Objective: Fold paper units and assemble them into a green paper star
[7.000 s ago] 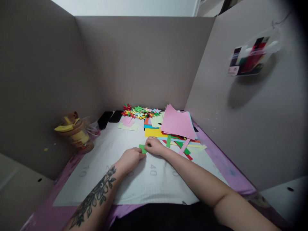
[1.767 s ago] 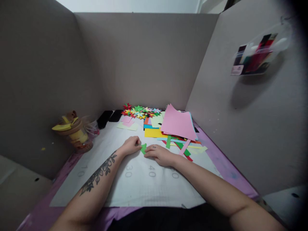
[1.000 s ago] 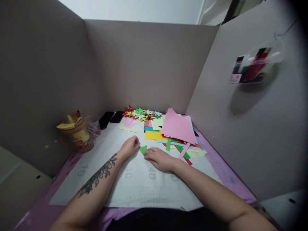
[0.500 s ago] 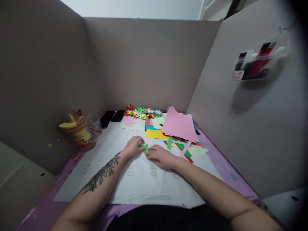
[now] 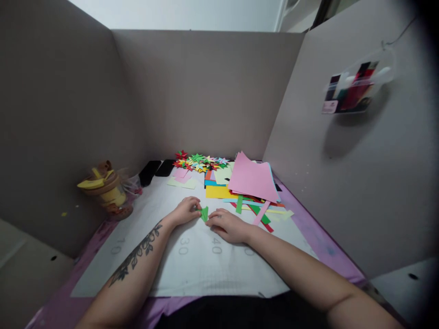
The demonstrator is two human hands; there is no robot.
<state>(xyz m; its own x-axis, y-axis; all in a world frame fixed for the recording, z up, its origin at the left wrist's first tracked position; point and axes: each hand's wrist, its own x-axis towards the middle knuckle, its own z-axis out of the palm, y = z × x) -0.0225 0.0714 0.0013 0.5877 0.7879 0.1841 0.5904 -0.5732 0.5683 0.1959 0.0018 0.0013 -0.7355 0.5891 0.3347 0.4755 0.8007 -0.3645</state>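
So far, the green paper (image 5: 205,214) looks only part folded, midway between the table's (image 5: 325,249) side edges. The left hand (image 5: 187,211) pinches it; the right hand (image 5: 229,225) touches it, grip unclear. Back-edge stars (image 5: 197,158) look done.

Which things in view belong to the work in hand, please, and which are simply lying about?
Likely belonging: green paper piece between left hand and right hand; paper strips; pink sheets; paper stars.

Probably lying about: flat black objects; brown pot; clear container.

On the white sheet (image 5: 192,278): 10 (image 5: 115,246), 30 (image 5: 183,246), 40 (image 5: 216,246), perhaps 50 (image 5: 249,251).
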